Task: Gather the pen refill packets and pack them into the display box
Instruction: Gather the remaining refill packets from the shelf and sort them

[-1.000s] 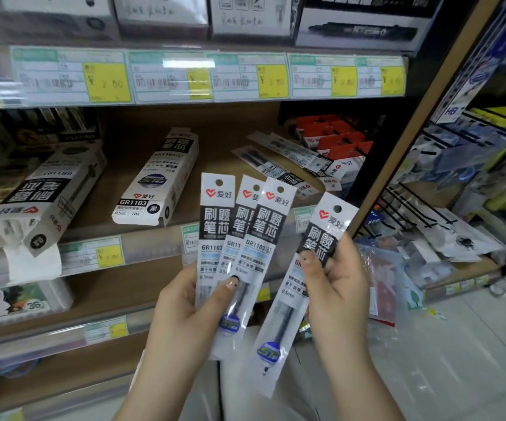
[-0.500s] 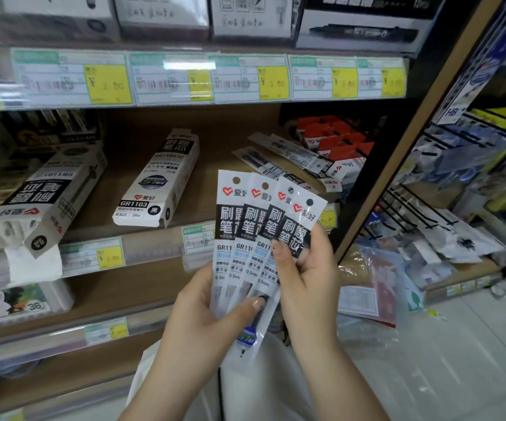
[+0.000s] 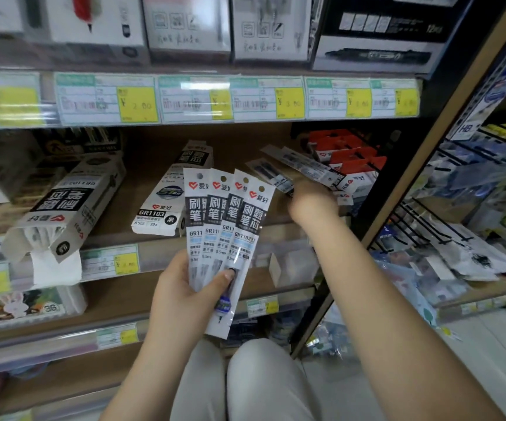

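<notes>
Landmark: closed white GR1103 box (image 3: 166,205), lying on the middle shelf with its label end toward the camera. Just in front of it and overlapping its right edge, the left hand (image 3: 182,296) grips a fan of four refill packets (image 3: 230,220) by their lower halves, thumb (image 3: 226,276) pinned across the front one, printed headers up and hang-holes showing. To the right of the landmark, on the same shelf, loose packets (image 3: 303,167) lie flat and slanted, overlapping each other. Behind them and further right is a stack of red-topped packs (image 3: 349,153). The right hand (image 3: 311,203) is stretched out over the near ends of those loose packets. It is blurred, so I cannot tell whether its fingers are open or closed, or whether it touches a packet. Well left of the landmark an open box (image 3: 63,208) of the same design lies tilted, flap hanging at its near end, some contents visible in the mouth; this is probably the display box to be filled. Judged step: gathering, not packing. Four packets in hand, more on the shelf. The next move calls for a clean pinch on one loose packet without dragging its neighbours, then sliding it into the fan. The fan will want squaring into a stack before it will fit the box mouth.
</notes>
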The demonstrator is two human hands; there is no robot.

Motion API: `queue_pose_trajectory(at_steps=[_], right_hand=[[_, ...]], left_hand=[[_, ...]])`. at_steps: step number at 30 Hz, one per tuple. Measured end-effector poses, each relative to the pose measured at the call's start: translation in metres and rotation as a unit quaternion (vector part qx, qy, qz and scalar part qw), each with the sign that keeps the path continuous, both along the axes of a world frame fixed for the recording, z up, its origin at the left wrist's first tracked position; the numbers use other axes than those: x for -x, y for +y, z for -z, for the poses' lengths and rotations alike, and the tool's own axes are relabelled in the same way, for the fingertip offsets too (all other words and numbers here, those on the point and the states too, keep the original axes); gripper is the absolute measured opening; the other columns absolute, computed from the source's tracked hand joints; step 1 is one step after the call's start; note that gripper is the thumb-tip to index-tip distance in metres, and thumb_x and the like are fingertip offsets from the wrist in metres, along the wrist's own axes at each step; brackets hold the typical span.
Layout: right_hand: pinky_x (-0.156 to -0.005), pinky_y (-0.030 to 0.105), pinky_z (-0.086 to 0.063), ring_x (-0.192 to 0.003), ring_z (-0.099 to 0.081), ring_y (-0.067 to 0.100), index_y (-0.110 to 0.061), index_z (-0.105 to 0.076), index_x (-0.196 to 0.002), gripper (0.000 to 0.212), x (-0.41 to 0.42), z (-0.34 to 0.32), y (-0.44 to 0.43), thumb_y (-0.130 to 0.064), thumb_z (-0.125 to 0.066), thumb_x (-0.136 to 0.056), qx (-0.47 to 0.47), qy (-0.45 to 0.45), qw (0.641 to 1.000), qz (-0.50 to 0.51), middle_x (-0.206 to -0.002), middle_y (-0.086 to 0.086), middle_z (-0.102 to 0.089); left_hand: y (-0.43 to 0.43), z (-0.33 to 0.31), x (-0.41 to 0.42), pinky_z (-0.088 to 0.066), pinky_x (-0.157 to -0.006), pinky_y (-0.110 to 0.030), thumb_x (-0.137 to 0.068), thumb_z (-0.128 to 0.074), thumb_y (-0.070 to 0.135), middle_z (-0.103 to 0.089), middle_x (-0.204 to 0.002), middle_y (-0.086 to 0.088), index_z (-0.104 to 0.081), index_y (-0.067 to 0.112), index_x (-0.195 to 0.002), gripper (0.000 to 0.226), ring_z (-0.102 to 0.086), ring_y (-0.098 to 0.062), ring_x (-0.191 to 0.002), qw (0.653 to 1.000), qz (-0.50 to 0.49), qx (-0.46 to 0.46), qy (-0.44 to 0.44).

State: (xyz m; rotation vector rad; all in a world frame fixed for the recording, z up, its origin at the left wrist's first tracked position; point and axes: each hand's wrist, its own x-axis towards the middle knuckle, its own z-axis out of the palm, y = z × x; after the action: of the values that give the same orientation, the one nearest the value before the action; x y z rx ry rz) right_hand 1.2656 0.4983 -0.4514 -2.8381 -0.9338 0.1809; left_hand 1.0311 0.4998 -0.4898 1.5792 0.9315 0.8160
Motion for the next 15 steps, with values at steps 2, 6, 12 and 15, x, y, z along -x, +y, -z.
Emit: queue_pose_trajectory(at_steps=[2, 6, 12, 15], right_hand=[[-0.071, 0.035, -0.043, -0.107, -0.057, 0.031, -0.01, -0.054, -0.122, 0.038, 0.004, -0.007, 0.004, 0.002, -0.044, -0.087, 0.01, -0.023, 1.0, 0.006, -0.119, 0.013, -0.059], [-0.067, 0.036, -0.041, -0.106, -0.058, 0.033, -0.004, -0.058, -0.115, 0.035, 0.006, -0.01, 0.006, 0.009, -0.04, -0.087, -0.01, -0.063, 0.998, -0.003, -0.117, 0.016, -0.059], [-0.07, 0.036, -0.046, -0.098, -0.06, 0.035, -0.003, -0.062, -0.107, 0.032, -0.003, -0.003, 0.003, 0.008, -0.04, -0.086, -0.054, -0.047, 0.997, -0.017, -0.107, 0.018, -0.062], [-0.069, 0.032, -0.049, -0.09, -0.061, 0.033, -0.006, -0.063, -0.108, 0.035, -0.013, 0.005, 0.0, 0.007, -0.04, -0.085, -0.121, -0.051, 0.991, -0.007, -0.099, 0.015, -0.064]], left_hand=[[0.002, 0.003, -0.005, -0.048, -0.059, -0.015, -0.078, -0.073, 0.009, -0.072, -0.084, 0.011, -0.065, 0.023, -0.094, 0.023, -0.067, 0.001, -0.072, 1.0, 0.0, 0.009, 0.008], [0.003, 0.005, -0.01, -0.054, -0.062, -0.03, -0.079, -0.074, 0.012, -0.073, -0.086, 0.006, -0.065, 0.023, -0.095, 0.021, -0.069, -0.009, -0.075, 0.999, -0.006, 0.035, 0.008], [0.006, 0.007, -0.01, -0.052, -0.063, -0.027, -0.079, -0.073, 0.012, -0.072, -0.086, 0.009, -0.064, 0.028, -0.092, 0.022, -0.069, -0.007, -0.076, 0.999, -0.006, 0.038, 0.017], [0.006, 0.01, -0.01, -0.051, -0.06, -0.025, -0.079, -0.073, 0.012, -0.072, -0.087, 0.007, -0.064, 0.026, -0.093, 0.022, -0.069, -0.008, -0.076, 0.999, -0.011, 0.047, 0.017]])
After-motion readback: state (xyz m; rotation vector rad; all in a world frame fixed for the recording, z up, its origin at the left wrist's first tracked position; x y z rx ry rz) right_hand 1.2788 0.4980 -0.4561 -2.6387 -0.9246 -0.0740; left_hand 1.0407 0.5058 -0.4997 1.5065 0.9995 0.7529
